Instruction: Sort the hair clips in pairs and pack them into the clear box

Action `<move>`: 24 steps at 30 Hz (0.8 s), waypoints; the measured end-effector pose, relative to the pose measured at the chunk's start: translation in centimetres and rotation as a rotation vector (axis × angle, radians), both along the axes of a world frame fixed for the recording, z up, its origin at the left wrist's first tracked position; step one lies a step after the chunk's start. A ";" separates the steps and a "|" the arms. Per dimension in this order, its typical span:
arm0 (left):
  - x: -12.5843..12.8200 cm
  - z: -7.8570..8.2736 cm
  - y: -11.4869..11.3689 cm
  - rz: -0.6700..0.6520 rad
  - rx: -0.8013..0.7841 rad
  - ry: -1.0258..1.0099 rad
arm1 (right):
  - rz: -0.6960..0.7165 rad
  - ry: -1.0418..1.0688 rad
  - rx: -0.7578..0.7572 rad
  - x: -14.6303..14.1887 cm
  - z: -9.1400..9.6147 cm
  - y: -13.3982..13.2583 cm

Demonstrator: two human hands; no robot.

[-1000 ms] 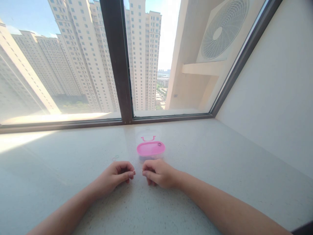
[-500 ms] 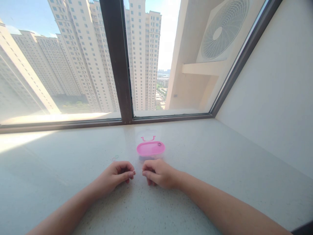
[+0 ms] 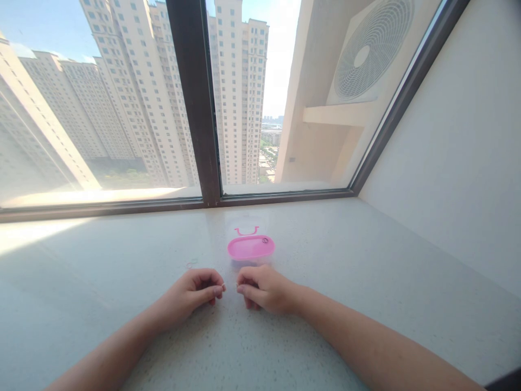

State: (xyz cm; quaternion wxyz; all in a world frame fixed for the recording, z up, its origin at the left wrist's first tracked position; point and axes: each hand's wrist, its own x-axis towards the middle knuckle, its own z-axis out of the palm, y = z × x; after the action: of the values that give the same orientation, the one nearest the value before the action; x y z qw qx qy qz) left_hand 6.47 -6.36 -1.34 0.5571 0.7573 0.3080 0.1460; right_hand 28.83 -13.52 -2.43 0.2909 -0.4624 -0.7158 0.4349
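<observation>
My left hand [image 3: 191, 296] and my right hand [image 3: 262, 288] rest on a pale speckled stone sill [image 3: 122, 260], fingertips pinched and nearly meeting. Whatever is between the pinched fingers is too small to make out. Just beyond the right hand lies a small pink oval box [image 3: 251, 247] with a clear lid standing open behind it. A tiny clear ring [image 3: 191, 263] lies on the sill just beyond my left hand.
A dark window frame [image 3: 195, 108] runs along the far edge of the sill, with tall buildings outside. A white wall [image 3: 456, 163] closes the right side. Sunlight falls on the sill's far left.
</observation>
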 end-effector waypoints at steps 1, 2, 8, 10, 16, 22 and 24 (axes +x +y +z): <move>0.0 0.0 0.0 -0.002 0.000 -0.002 | 0.000 -0.001 -0.002 0.0 0.0 0.0; 0.0 -0.1 0.1 -0.003 0.003 -0.003 | 0.000 -0.001 -0.003 0.0 0.1 0.0; 0.0 0.0 0.1 0.000 0.003 0.002 | 0.000 -0.003 0.006 -0.1 0.1 0.0; 0.1 0.1 0.0 0.002 0.004 0.008 | 0.005 -0.004 0.017 -0.1 0.1 0.0; 0.0 0.1 -0.1 -0.001 0.013 0.015 | 0.003 -0.004 0.026 0.0 0.1 0.0; 0.0 -0.1 0.1 -0.009 0.007 0.001 | 0.006 -0.009 0.033 0.0 0.2 0.0; 0.0 -0.1 0.2 -0.003 0.003 -0.002 | 0.004 -0.013 0.032 0.0 0.2 0.0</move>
State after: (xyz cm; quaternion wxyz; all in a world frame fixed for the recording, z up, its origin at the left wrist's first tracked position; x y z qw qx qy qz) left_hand 6.48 -6.21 -1.48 0.5567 0.7583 0.3059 0.1463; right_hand 28.84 -13.55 -2.27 0.2929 -0.4589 -0.7256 0.4209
